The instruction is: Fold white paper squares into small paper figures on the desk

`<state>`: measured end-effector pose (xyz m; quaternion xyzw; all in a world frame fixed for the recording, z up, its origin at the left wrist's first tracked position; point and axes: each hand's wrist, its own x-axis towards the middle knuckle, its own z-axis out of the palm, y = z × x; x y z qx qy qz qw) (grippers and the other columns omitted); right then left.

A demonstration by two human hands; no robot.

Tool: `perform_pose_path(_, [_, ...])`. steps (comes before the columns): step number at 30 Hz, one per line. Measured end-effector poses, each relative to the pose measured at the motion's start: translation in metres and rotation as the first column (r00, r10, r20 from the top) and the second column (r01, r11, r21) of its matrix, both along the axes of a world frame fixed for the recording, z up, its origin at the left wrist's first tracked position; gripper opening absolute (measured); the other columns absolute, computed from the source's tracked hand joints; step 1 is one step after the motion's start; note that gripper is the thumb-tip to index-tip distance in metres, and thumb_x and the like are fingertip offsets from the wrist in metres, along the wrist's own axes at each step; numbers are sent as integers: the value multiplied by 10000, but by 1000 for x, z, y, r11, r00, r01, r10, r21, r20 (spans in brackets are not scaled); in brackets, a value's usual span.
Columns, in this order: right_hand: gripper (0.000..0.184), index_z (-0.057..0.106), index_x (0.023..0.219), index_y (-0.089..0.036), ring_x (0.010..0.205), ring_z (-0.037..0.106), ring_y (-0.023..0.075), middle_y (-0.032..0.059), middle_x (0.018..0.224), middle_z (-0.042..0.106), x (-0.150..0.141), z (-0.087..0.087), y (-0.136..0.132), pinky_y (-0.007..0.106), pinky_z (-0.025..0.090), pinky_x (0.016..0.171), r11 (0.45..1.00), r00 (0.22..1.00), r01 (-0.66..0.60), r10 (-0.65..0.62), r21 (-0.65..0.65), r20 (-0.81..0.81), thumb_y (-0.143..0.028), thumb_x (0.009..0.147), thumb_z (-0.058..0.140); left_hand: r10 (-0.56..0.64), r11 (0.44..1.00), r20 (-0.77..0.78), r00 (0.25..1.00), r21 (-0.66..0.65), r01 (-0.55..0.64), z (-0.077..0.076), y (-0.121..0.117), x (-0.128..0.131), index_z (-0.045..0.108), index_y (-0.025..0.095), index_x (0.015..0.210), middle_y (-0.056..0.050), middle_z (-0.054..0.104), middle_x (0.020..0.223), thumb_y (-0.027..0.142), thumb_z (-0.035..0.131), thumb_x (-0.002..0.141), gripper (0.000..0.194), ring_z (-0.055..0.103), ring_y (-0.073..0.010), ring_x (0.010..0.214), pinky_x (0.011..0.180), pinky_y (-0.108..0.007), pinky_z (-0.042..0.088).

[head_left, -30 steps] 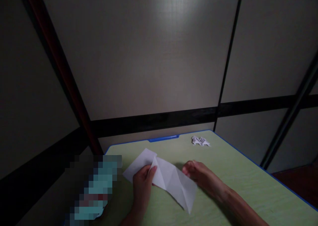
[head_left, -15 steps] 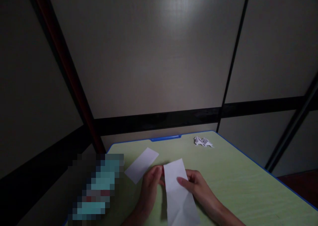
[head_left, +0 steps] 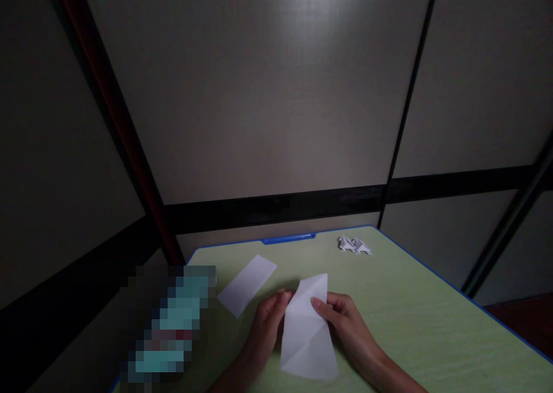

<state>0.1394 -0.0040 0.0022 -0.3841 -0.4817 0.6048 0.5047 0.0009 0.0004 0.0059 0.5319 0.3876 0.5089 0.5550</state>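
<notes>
A creased white strip of paper (head_left: pixel 307 335) is held upright-ish above the table, its fold lines crossing diagonally near the lower end. My right hand (head_left: pixel 348 318) pinches its right edge, thumb on the front and fingers behind. At the upper left edge is my left hand (head_left: pixel 268 324), closed against the paper, with some fingertips hidden behind it. Left of my hands lies another flat white sheet of paper (head_left: pixel 247 284). Two small folded paper figures (head_left: pixel 354 245) stand side by side toward the far right of the table.
The light green table (head_left: pixel 415 318) has a blue rim and a blue pen-like bar (head_left: pixel 288 239) at its far edge. A pixelated teal item (head_left: pixel 173 324) lies at the left edge. Behind rise grey panels (head_left: pixel 276 105) with a black band.
The held paper has tilted and moved up a little, so its lower edge now shows. Its top left corner bends back at my left hand. Both hands stay on it.
</notes>
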Motion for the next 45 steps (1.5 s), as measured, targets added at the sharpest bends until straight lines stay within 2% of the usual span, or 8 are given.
perform_pose_path(4, [349, 587, 519, -92, 399, 396, 85, -9, 423, 486, 0, -1, 0, 196, 281, 410, 1000, 1000, 15, -15, -20, -18, -439, 562, 586, 40, 997, -56, 998, 70, -37, 2, 1, -1, 580, 115, 523, 8, 487, 529, 332, 528, 639, 251, 438, -102, 522, 479, -188, 337])
perform_pose_path(6, [367, 590, 514, -89, 388, 362, 73, -18, 407, 460, 0, -1, 0, 187, 257, 399, 1000, 1000, 19, -19, -2, -3, -453, 560, 579, 35, 997, -54, 998, 69, -32, 3, 0, -2, 608, 119, 605, -13, 543, 612, 284, 574, 595, 169, 477, -120, 578, 503, -190, 357])
perform_pose_path(10, [354, 601, 509, -91, 378, 290, 54, -50, 373, 377, -1, 0, 1, 176, 229, 392, 998, 999, 1, -4, 62, 43, -441, 563, 581, -41, 998, -16, 999, -41, 40, 5, -2, -1, 592, 124, 760, -48, 614, 700, 231, 609, 541, 244, 541, -153, 611, 525, -211, 392])
perform_pose_path(16, [325, 602, 532, -101, 408, 279, 53, -50, 423, 369, -1, 4, -1, 168, 228, 403, 987, 991, -94, 80, 132, 107, -418, 595, 566, 66, 995, -94, 993, -73, -73, 2, -2, 3, 543, 126, 534, -8, 592, 507, 180, 609, 509, 88, 519, -119, 479, 440, -182, 357])
perform_pose_path(23, [322, 573, 590, -104, 446, 323, 66, -40, 473, 401, 2, 0, 1, 177, 267, 432, 972, 980, -180, 165, 152, 109, -423, 621, 543, 96, 994, -113, 989, -40, -101, -4, 0, 4, 507, 122, 456, 27, 506, 409, 216, 579, 545, 147, 439, -82, 402, 393, -168, 291])
perform_pose_path(35, [268, 436, 488, -147, 425, 321, 62, -65, 443, 350, -2, 0, -2, 170, 230, 389, 990, 964, -49, 11, 135, 267, -339, 552, 612, -6, 999, -156, 988, -52, -2, -7, -6, 8, 509, 129, 425, 41, 437, 418, 252, 584, 543, 187, 413, -94, 462, 431, -182, 294])
perform_pose_path(41, [253, 522, 536, -142, 463, 391, 98, -39, 464, 430, -2, -3, -3, 196, 292, 414, 993, 957, 40, -71, 115, 283, -385, 582, 576, 143, 977, -146, 979, -138, -163, -14, -8, -1, 597, 132, 704, -17, 573, 681, 373, 526, 622, 264, 494, -155, 700, 625, -228, 367])
perform_pose_path(45, [228, 538, 559, -147, 498, 421, 122, -26, 488, 463, -2, -3, -3, 211, 316, 440, 989, 956, 96, -123, 110, 268, -371, 579, 575, -79, 992, -123, 989, -108, 66, -10, -9, 0, 568, 121, 634, 12, 515, 547, 335, 557, 607, 216, 467, -113, 547, 484, -190, 339])
